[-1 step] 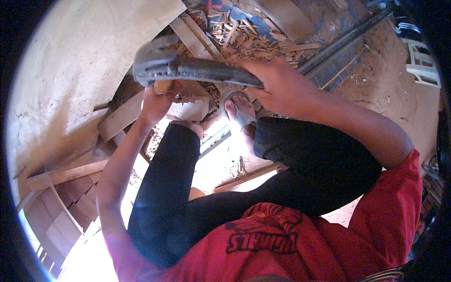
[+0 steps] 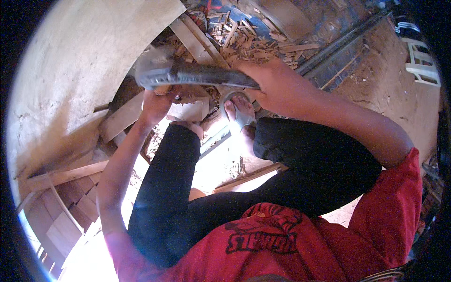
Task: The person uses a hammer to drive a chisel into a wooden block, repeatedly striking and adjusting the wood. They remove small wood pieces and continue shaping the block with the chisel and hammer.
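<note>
A long black-handled tool (image 2: pixel 206 75) crosses in front of me, its broad grey head at the left blurred by motion. My right hand (image 2: pixel 270 77) grips the handle's right end, fingers wrapped round it. At the other end, just under the tool's head, is my left hand (image 2: pixel 157 105), its fingers closed. Something brown shows at its fingertips, partly covered by the tool; I cannot make out what it is. Below and beside the left hand sits a pale wood block (image 2: pixel 190 110), close to my feet.
A large pale board (image 2: pixel 84 61) stands at the left. Wood chips (image 2: pixel 235 35) and a plank (image 2: pixel 195 42) lie ahead. A dark metal rail (image 2: pixel 338 44) runs at the right, with a white plastic chair (image 2: pixel 422 63) beyond. My sandalled foot (image 2: pixel 239 110) rests below the tool.
The tool's left end has dropped slightly and its head is now smeared by motion. My left and right hands stay in nearly the same places.
</note>
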{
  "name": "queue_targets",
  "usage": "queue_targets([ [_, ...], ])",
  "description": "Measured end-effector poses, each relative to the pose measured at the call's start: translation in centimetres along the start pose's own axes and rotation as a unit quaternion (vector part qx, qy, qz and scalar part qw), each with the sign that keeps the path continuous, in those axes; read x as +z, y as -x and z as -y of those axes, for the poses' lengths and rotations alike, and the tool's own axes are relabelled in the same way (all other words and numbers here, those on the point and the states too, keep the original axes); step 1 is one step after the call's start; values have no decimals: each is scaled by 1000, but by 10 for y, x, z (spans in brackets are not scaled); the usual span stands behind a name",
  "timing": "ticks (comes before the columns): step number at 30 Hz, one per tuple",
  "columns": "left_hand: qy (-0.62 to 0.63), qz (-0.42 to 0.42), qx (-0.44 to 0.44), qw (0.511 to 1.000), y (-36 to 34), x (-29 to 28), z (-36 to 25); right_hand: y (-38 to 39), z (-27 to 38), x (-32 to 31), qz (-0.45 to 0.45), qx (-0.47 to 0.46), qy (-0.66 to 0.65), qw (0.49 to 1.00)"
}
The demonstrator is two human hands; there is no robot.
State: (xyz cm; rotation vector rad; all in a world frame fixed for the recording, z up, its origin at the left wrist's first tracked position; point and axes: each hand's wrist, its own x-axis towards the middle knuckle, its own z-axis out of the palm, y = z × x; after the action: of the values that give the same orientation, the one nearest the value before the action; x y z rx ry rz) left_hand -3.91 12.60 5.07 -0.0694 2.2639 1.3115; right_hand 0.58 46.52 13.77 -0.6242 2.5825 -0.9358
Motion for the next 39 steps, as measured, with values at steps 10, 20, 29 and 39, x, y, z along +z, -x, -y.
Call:
queue_targets([
  [10,54,-67,84,993,-6,2,4,-5,0,-1,-66,-54,55,995],
  [20,106,-13,88,990,-9,1,19,-11,6,-6,-7,-6,0,1000],
  [29,57,-42,52,996,0,2,-8,-13,10,-3,-16,22,-21,999],
  [39,117,-21,129,984,-7,7,2,-16,5,0,4,-5,-12,1000],
])
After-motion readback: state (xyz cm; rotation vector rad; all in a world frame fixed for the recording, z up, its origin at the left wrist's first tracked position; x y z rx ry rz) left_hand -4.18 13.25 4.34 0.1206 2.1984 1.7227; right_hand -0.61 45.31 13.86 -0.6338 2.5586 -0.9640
